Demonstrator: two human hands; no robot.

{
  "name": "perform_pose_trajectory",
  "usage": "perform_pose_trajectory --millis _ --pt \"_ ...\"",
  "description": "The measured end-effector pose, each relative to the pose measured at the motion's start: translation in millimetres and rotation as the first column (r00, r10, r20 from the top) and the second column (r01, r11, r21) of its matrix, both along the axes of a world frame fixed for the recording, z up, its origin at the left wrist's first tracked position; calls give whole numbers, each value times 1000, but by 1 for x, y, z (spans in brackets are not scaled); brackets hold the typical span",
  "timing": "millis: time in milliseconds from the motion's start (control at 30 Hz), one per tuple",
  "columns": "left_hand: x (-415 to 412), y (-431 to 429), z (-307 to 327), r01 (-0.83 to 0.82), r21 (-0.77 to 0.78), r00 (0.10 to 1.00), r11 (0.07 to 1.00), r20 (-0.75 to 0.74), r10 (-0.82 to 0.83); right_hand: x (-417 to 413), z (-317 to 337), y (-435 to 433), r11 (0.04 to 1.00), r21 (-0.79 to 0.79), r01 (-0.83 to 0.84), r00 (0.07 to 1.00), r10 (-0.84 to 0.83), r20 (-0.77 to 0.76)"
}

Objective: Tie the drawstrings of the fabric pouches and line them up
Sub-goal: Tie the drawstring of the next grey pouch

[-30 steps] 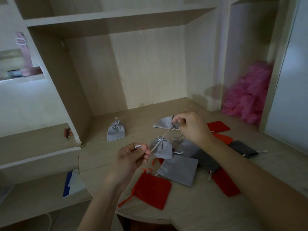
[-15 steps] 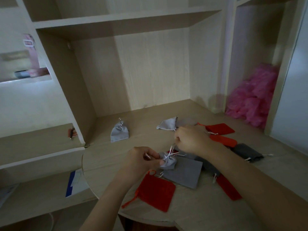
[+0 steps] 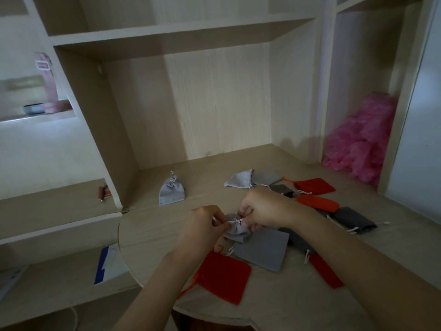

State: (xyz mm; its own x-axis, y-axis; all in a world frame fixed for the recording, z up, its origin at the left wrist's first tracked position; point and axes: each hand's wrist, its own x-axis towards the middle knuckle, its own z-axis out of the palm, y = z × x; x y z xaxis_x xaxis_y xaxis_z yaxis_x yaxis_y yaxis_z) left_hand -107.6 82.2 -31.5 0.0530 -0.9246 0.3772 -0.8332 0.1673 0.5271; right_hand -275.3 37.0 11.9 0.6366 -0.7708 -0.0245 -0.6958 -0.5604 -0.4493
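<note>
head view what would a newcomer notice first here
The left hand and right hand meet at mid-desk, pinching the drawstrings of a gathered light grey pouch. A bright red pouch lies flat near the desk front edge. A pink crumpled heap sits at far right.

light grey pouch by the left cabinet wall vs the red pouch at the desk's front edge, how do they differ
The light grey fabric pouch has its mouth cinched to a point, with the cord bunched on top. The square red fabric pouch lies flat and uncinched, its cord trailing loose. The grey one sits alone at the back, the red one at the front. Both are drawstring pouches on the wooden desk.
</note>
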Motion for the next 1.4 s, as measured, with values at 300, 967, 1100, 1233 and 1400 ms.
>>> perform_pose_trajectory --millis 300,967,1100,1233,1400 --pt "11 5 5 138 16 990 990 -3 -138 4 -9 -9 969 -190 160 978 -129 162" --pt "3 6 28 256 -97 544 962 -808 -226 5 -4 -6 692 646 -322 678 -307 667" --pt "8 4 27 256 -70 529 964 -824 -200 7 -5 -4 741 577 -343 624 -279 730" --pt "9 7 28 247 -48 561 968 -807 -184 6 -4 -4 846 453 -281 575 -230 785" --pt "5 8 30 186 -20 684 982 -716 -144 11 -2 1 980 134 -148 705 9 709"
